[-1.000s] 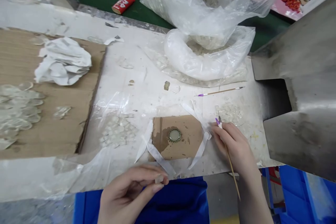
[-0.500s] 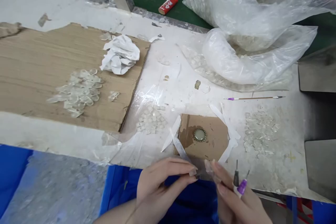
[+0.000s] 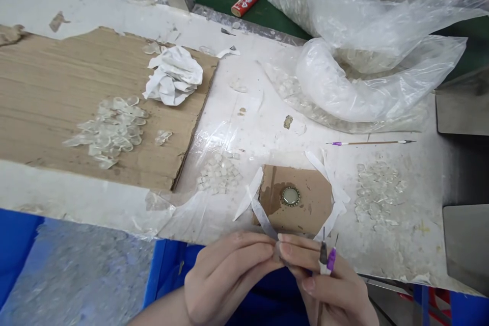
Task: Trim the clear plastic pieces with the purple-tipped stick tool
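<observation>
My left hand (image 3: pixel 233 275) is closed in a pinch on a small clear plastic piece (image 3: pixel 278 251), mostly hidden by the fingertips. The fingertips of my right hand (image 3: pixel 332 282) meet it from the other side, also pinched. Two thin brushes are held between the fingers of my right hand, one with a black collar (image 3: pixel 323 254) and one with a purple collar (image 3: pixel 331 259), their fine tips pointing up. Just beyond the hands lies a small cardboard pad (image 3: pixel 313 188) edged with white strips. A bottle cap (image 3: pixel 291 196) holding pale liquid sits on it, inside up.
Small cloudy squares (image 3: pixel 219 174) lie left of the pad, and clear pieces (image 3: pixel 380 191) lie right. A cardboard sheet (image 3: pixel 46 91) carries clear oval pieces (image 3: pixel 114 130) and crumpled paper (image 3: pixel 173 76). Behind are another brush (image 3: pixel 370 142), plastic bags (image 3: pixel 344 81) and a red lighter-like object (image 3: pixel 245 2).
My right hand has moved left with the brushes, and its fingertips now meet those of my left hand at the small clear piece. The hands were apart before.
</observation>
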A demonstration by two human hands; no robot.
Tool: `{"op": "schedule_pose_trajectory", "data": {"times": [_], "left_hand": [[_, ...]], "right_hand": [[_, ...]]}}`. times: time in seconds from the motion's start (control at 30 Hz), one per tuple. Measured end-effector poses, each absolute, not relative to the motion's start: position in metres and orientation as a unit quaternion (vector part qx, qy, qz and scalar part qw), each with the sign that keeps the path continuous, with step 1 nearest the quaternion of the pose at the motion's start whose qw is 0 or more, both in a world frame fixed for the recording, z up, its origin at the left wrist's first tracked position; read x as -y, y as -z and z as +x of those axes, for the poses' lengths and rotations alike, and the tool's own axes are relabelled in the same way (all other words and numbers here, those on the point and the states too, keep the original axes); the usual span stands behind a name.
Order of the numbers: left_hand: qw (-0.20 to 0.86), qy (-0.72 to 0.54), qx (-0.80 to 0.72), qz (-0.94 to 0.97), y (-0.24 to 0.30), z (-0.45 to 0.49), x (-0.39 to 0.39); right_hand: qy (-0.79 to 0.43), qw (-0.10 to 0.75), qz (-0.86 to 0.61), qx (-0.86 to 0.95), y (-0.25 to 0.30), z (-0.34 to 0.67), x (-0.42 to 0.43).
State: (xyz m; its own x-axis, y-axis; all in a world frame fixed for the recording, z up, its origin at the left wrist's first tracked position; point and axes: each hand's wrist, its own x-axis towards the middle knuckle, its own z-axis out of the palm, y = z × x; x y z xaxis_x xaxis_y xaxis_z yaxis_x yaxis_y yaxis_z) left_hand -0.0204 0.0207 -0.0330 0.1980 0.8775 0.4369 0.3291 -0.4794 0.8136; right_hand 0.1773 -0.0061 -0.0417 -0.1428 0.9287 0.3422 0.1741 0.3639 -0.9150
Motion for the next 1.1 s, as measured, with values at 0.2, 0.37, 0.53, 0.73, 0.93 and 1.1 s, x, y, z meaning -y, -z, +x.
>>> {"op": "schedule_pose_trajectory", "data": {"times": [0.2,0.37,0.53,0.73,0.93,1.1], "left_hand": [[0.318,-0.472,-0.391,0.724,0.028,-0.021,-0.024],[0.305,-0.445,-0.403,0.739,0.022,-0.020,-0.023],[0.268,-0.482,-0.427,0.717,0.028,-0.014,-0.024],[0.283,-0.527,-0.415,0.686,0.033,-0.003,-0.022],[0.343,-0.543,-0.396,0.656,0.042,0.000,-0.022],[0.350,-0.518,-0.383,0.680,0.038,-0.006,-0.026]], "right_hand": [[-0.463,0.534,-0.351,0.615,0.032,0.169,-0.016],[-0.546,0.547,-0.348,0.530,0.027,0.168,-0.016],[-0.592,0.581,-0.345,0.439,0.038,0.161,-0.004],[-0.553,0.553,-0.386,0.490,0.046,0.156,0.001],[-0.496,0.554,-0.420,0.521,0.043,0.152,-0.008],[-0.491,0.554,-0.416,0.528,0.047,0.149,-0.006]]}}
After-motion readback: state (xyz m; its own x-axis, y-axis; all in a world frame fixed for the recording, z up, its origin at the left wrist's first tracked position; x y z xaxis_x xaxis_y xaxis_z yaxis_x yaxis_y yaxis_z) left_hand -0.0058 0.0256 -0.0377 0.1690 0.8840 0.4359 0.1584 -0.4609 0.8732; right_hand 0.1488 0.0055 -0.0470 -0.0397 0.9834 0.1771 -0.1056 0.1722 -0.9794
